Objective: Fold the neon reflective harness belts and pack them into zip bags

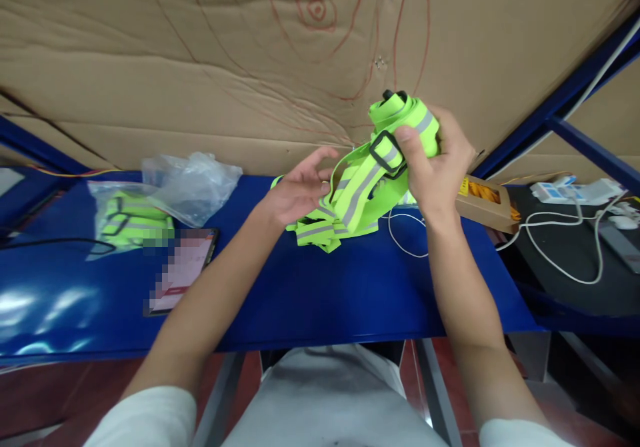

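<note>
A neon-green reflective strap vest (357,190) with grey stripes and black buckles hangs over the blue table (350,294). My right hand (436,164) is raised above the table and grips the folded upper end of the vest, thumb pressed beside a black buckle. My left hand (299,190) sits lower and to the left, fingers spread and slightly curled, touching the loose straps that trail down onto the tabletop.
At the left lie a clear plastic bag (187,184), a bagged green vest (127,217) and a phone (183,270). A small cardboard box (485,204) and white cables (550,240) sit at the right. A cardboard wall stands behind the table.
</note>
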A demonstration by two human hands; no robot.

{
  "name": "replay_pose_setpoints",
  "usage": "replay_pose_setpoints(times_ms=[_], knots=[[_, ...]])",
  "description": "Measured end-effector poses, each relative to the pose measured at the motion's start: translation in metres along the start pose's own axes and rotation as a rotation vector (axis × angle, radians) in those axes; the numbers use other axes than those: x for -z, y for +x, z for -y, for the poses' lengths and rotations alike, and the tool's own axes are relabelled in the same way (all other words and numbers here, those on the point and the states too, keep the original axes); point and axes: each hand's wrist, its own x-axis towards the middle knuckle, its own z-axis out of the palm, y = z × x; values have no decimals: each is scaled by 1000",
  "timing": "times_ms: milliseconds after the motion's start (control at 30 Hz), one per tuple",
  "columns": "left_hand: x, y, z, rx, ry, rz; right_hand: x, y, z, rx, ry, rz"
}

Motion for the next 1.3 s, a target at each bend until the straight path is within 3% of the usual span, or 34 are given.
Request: replay_pose_setpoints(times_ms=[167, 333, 500, 667, 800, 933, 1000, 1100, 1300], knots=[[5, 0, -11, 25, 169, 47, 9, 3, 0, 57, -85, 46], [14, -3, -24, 98, 545, 237, 5, 1, -6, 66, -156, 159], [25, -2, -32, -85, 831, 282, 4, 1, -15, 134, -163, 268], [17, 1, -26, -326, 706, 205, -5, -7, -6, 259, -133, 378], [-16, 0, 2, -126, 552, 137, -16, -17, 7, 354, -187, 407], [-43, 1, 29, 31, 363, -20, -17, -18, 3, 367, -198, 391], [-47, 3, 33, 44, 296, -64, -16, -16, -5, 309, -189, 345], [-47, 3, 28, 82, 163, -30, -16, -16, -12, 239, -181, 295], [-51, 0, 26, 138, 65, 28, -22, -25, -11, 320, -108, 267]])
